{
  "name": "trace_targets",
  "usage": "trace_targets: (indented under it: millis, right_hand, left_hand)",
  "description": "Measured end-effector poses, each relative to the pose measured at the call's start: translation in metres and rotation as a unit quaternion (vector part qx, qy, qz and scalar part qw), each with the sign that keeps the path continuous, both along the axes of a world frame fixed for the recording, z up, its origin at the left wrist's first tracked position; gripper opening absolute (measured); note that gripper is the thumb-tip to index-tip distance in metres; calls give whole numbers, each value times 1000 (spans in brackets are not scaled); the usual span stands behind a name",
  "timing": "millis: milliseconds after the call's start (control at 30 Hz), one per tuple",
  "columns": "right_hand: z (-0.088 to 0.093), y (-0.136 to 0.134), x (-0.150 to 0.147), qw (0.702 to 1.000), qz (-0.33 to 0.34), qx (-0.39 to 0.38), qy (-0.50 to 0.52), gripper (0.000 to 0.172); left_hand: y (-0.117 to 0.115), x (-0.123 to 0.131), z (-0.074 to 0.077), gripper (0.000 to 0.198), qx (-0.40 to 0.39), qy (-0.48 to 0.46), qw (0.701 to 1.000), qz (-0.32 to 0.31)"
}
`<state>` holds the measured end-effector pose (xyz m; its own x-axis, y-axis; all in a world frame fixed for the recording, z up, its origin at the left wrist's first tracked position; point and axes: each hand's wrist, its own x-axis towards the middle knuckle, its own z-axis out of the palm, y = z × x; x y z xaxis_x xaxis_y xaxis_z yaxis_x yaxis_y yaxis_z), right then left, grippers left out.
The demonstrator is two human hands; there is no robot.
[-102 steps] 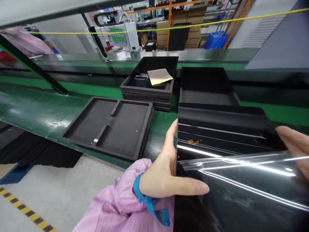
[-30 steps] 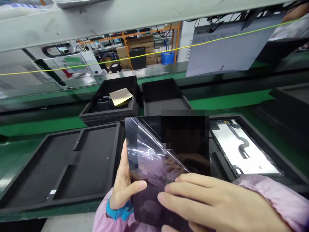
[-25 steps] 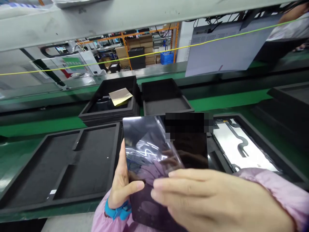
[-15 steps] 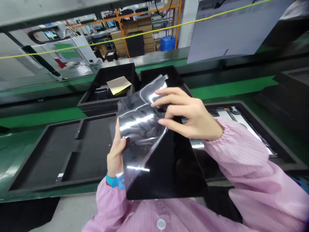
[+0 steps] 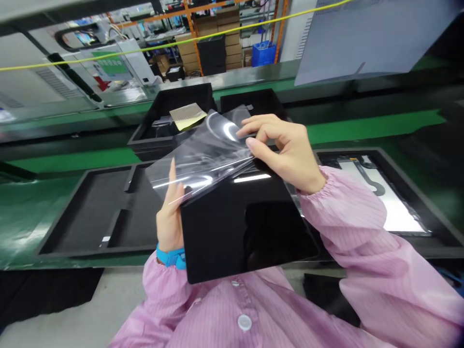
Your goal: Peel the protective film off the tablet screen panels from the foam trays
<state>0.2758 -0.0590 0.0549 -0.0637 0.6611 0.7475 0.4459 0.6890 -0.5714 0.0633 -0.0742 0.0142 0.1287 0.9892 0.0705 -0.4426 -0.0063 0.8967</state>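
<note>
A glossy black screen panel (image 5: 224, 232) is tilted in front of my chest. My left hand (image 5: 170, 217) grips its left edge, thumb on the front side, with the other fingers mostly behind it. Over the panel's upper part lies a clear plastic film (image 5: 192, 159), lifted off the lower face and folded back. Pinched between thumb and fingers, the film's edge is held by my right hand (image 5: 279, 150) near the panel's upper right. The film's far corner sticks out past my left fingers.
On the green bench, a black foam tray (image 5: 83, 212) lies at left, and another tray at right holds a white-backed display part (image 5: 395, 208). Behind stand black boxes, one with a yellow paper (image 5: 188, 116) in it. A yellow cord (image 5: 232, 30) crosses above.
My right hand has drawn the film up and away, so more of the black panel is bare. The film now folds out to the left over my left fingers.
</note>
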Motion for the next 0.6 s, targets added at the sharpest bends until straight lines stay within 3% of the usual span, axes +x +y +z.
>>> trace_targets:
  millis: [233, 433, 533, 600]
  right_hand:
    - [-19, 1, 5, 998, 2, -43, 55, 25]
    - [-27, 5, -1, 997, -17, -51, 59, 26]
    - [-29, 9, -3, 995, 5, -98, 27, 19]
    - [-29, 10, 10, 989, 17, -138, -40, 17]
  left_hand:
    - [7, 3, 3, 61, 19, 25, 999, -10]
    - [14, -1, -10, 59, 23, 18, 999, -30]
    - [27, -14, -16, 50, 4, 73, 997, 17]
    - [40, -32, -12, 48, 5, 95, 993, 74]
